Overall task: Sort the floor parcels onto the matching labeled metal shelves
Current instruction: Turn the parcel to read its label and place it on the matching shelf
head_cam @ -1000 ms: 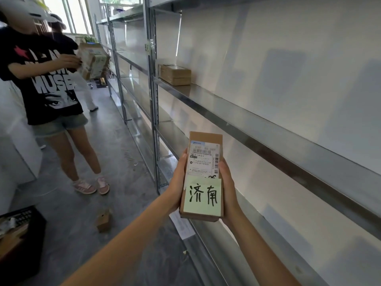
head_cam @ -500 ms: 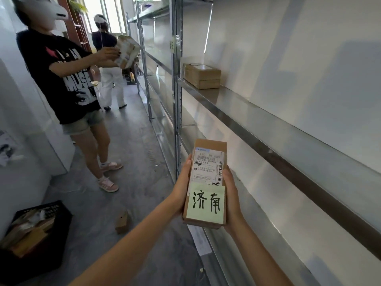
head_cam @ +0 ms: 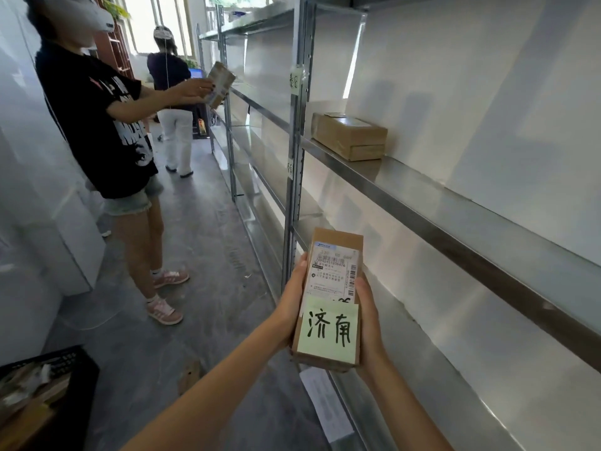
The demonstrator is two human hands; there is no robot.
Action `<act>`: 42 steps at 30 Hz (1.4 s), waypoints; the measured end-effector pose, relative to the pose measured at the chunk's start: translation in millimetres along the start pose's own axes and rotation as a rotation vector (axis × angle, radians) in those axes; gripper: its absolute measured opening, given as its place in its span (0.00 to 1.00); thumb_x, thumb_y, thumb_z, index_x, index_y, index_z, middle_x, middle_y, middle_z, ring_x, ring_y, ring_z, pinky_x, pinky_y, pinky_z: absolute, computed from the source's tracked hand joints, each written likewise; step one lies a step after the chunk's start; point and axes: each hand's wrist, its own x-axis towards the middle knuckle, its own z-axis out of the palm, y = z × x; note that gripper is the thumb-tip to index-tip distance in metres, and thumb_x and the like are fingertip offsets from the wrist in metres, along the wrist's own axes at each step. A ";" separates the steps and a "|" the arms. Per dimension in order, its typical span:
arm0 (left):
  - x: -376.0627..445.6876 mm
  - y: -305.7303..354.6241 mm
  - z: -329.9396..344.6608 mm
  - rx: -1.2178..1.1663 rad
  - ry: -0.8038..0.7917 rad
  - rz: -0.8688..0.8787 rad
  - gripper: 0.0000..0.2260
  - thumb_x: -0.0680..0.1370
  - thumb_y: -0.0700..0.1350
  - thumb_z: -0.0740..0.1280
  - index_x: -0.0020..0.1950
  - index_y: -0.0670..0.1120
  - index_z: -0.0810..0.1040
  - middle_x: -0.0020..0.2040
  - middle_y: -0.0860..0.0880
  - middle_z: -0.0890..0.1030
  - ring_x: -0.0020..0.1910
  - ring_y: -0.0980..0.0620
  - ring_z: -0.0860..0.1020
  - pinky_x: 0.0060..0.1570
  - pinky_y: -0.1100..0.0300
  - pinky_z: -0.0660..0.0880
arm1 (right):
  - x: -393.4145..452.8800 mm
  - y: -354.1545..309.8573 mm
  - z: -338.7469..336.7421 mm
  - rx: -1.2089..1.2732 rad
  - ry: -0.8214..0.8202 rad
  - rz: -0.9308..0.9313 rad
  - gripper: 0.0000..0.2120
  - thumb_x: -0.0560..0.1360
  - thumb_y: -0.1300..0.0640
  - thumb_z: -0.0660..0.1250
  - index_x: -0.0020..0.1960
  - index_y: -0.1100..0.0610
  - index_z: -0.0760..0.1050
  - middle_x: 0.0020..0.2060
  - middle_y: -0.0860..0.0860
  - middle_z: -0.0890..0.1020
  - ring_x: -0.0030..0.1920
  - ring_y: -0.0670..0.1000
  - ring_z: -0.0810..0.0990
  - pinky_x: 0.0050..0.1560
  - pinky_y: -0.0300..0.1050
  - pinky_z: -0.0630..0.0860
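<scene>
Both hands (head_cam: pixel 294 307) clasp flat cardboard parcel (head_cam: pixel 330 297) — green note (head_cam: pixel 329 332) stuck on.

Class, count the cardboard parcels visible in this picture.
4: one held in both hands, one on the shelf, one held by the bystander, one on the floor. The crate may hide more.

Single head view: looks forward-down along aisle, shelving (head_cam: pixel 422 196) at right, hands (head_cam: pixel 292 307) close below centre.
</scene>
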 end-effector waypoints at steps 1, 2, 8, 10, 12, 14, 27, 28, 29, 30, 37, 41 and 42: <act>5.3 4.8 -11.0 0.001 -0.011 0.007 0.25 0.83 0.61 0.52 0.72 0.47 0.71 0.62 0.40 0.81 0.59 0.40 0.81 0.50 0.51 0.79 | 6.3 3.4 9.9 0.003 0.014 0.003 0.44 0.65 0.30 0.75 0.71 0.57 0.75 0.63 0.66 0.82 0.60 0.68 0.82 0.58 0.60 0.81; 10.1 9.7 -22.1 0.000 -0.021 0.012 0.26 0.83 0.61 0.52 0.73 0.47 0.71 0.63 0.39 0.81 0.60 0.40 0.81 0.50 0.52 0.79 | 12.7 7.9 19.5 0.008 0.028 -0.001 0.44 0.65 0.30 0.75 0.71 0.58 0.75 0.63 0.67 0.82 0.59 0.68 0.82 0.58 0.60 0.81; 36.7 36.9 -80.3 0.018 -0.029 0.029 0.28 0.80 0.64 0.56 0.73 0.47 0.71 0.64 0.39 0.80 0.63 0.38 0.78 0.60 0.45 0.77 | 48.8 35.6 70.1 0.067 0.043 -0.016 0.42 0.67 0.34 0.77 0.73 0.56 0.74 0.65 0.63 0.82 0.65 0.66 0.81 0.68 0.68 0.75; 47.3 42.4 -94.7 0.006 -0.019 0.023 0.30 0.78 0.64 0.58 0.73 0.46 0.70 0.65 0.38 0.79 0.64 0.36 0.77 0.63 0.43 0.75 | 63.1 41.8 80.5 0.069 0.055 0.009 0.43 0.66 0.33 0.77 0.74 0.54 0.73 0.68 0.60 0.81 0.67 0.62 0.80 0.71 0.66 0.72; 60.5 46.3 -107.6 -0.005 -0.018 0.021 0.31 0.77 0.64 0.59 0.74 0.46 0.69 0.65 0.37 0.78 0.65 0.36 0.76 0.62 0.44 0.75 | 78.1 50.7 87.5 0.098 0.050 0.015 0.43 0.67 0.33 0.77 0.75 0.55 0.72 0.69 0.60 0.80 0.67 0.63 0.79 0.73 0.68 0.70; 74.0 51.2 -117.3 0.006 -0.033 0.024 0.31 0.78 0.64 0.59 0.74 0.46 0.69 0.66 0.38 0.78 0.65 0.36 0.76 0.62 0.44 0.74 | 92.4 57.8 92.6 0.130 0.032 0.007 0.44 0.66 0.35 0.78 0.74 0.56 0.72 0.66 0.65 0.81 0.65 0.68 0.79 0.70 0.70 0.72; 210.2 99.5 -155.2 0.147 -0.075 -0.012 0.27 0.81 0.61 0.55 0.73 0.44 0.70 0.65 0.39 0.79 0.64 0.39 0.77 0.66 0.44 0.73 | 230.5 69.9 120.7 0.132 0.099 -0.055 0.44 0.66 0.32 0.77 0.73 0.56 0.73 0.66 0.67 0.80 0.69 0.74 0.75 0.70 0.75 0.71; 221.5 102.9 -158.2 0.146 -0.078 -0.016 0.27 0.81 0.61 0.55 0.73 0.44 0.70 0.65 0.39 0.79 0.65 0.39 0.77 0.67 0.43 0.72 | 241.6 69.2 123.6 0.125 0.127 -0.059 0.43 0.67 0.33 0.76 0.73 0.57 0.73 0.66 0.67 0.80 0.69 0.74 0.75 0.69 0.73 0.72; 231.6 106.4 -161.9 0.149 -0.087 -0.021 0.27 0.82 0.61 0.54 0.73 0.45 0.70 0.65 0.39 0.79 0.65 0.40 0.78 0.68 0.42 0.71 | 252.0 69.2 125.4 0.122 0.145 -0.066 0.41 0.69 0.34 0.75 0.73 0.57 0.73 0.66 0.67 0.79 0.68 0.73 0.76 0.67 0.70 0.75; 241.2 110.3 -165.0 0.149 -0.088 -0.029 0.27 0.81 0.61 0.55 0.73 0.45 0.70 0.65 0.40 0.79 0.64 0.40 0.78 0.68 0.42 0.71 | 261.2 69.8 126.8 0.119 0.154 -0.080 0.37 0.72 0.36 0.73 0.73 0.58 0.73 0.66 0.67 0.79 0.66 0.72 0.77 0.64 0.67 0.77; 299.1 123.6 -186.7 0.127 -0.175 -0.075 0.26 0.83 0.60 0.52 0.73 0.45 0.69 0.65 0.39 0.79 0.63 0.39 0.78 0.65 0.44 0.74 | 316.9 80.0 134.4 0.033 0.213 -0.119 0.41 0.68 0.31 0.73 0.71 0.57 0.74 0.61 0.66 0.82 0.60 0.70 0.81 0.65 0.74 0.76; 325.3 132.8 -193.1 0.181 -0.257 -0.113 0.27 0.82 0.62 0.53 0.72 0.46 0.71 0.61 0.40 0.82 0.58 0.42 0.82 0.56 0.50 0.77 | 343.5 84.6 135.6 0.024 0.294 -0.127 0.44 0.66 0.30 0.76 0.72 0.56 0.74 0.63 0.67 0.81 0.60 0.71 0.80 0.65 0.74 0.74; 332.1 136.3 -195.3 0.201 -0.284 -0.100 0.26 0.83 0.60 0.52 0.71 0.44 0.71 0.59 0.40 0.82 0.55 0.44 0.83 0.52 0.54 0.79 | 348.8 86.6 137.7 0.034 0.324 -0.139 0.45 0.65 0.30 0.76 0.72 0.56 0.74 0.62 0.67 0.81 0.59 0.70 0.81 0.65 0.73 0.74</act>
